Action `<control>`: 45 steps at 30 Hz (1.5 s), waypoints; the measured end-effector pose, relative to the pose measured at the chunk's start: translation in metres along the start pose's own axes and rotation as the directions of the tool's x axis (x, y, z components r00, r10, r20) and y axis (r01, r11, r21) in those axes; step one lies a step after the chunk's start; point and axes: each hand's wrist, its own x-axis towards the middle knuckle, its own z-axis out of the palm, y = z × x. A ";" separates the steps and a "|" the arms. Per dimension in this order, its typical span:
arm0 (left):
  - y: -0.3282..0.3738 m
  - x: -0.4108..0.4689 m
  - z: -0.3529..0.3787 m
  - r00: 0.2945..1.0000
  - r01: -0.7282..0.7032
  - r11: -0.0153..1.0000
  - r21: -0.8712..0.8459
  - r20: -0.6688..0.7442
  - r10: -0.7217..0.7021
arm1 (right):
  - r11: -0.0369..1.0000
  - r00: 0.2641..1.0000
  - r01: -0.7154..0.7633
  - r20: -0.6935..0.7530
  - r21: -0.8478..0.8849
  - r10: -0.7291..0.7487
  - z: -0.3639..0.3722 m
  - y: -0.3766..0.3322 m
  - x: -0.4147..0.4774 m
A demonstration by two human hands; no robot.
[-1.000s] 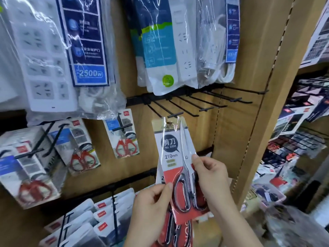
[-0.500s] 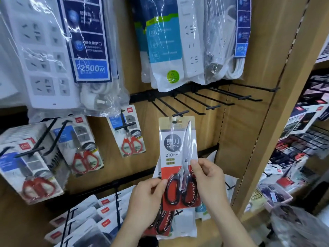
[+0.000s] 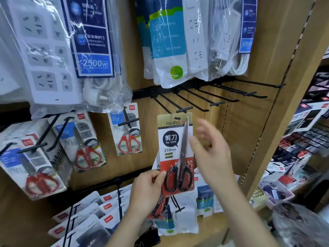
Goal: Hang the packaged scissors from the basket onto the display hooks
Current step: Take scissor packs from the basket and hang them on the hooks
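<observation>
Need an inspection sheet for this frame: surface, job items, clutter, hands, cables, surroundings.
Surface: wooden display panel with black rails.
Job's things: black-handled scissors pack, hang hole just below an empty hook; second pack behind it; basket not seen.
Clutter: nothing seen.
Grippers: left hand pinches the pack's lower left edge; right hand open, blurred, off the pack.
Cables: coiled white cords inside bagged power strips.
Surroundings: red-handled scissors packs hanging left; stocked shelves right.

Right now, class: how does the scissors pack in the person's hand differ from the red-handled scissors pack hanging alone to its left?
The held pack has black handles; the lone hanging pack has red ones. The held pack looks longer. It is held by the left hand just below an empty hook; the other hangs on its hook. Both are carded scissors.
</observation>
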 end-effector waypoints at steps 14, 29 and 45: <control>-0.007 0.007 0.002 0.998 -0.040 0.999 0.031 -0.045 0.041 | 0.706 0.963 0.265 0.214 -0.657 -0.162 0.021 -0.061 0.069; -0.012 0.058 -0.020 0.996 0.049 0.996 0.078 -0.084 -0.042 | 0.583 0.896 0.442 0.368 -0.682 -0.249 0.026 -0.054 0.077; -0.027 0.027 -0.042 0.954 0.237 0.955 0.179 -0.230 -0.194 | 0.997 0.963 -0.059 0.260 -0.051 0.070 0.018 0.019 -0.001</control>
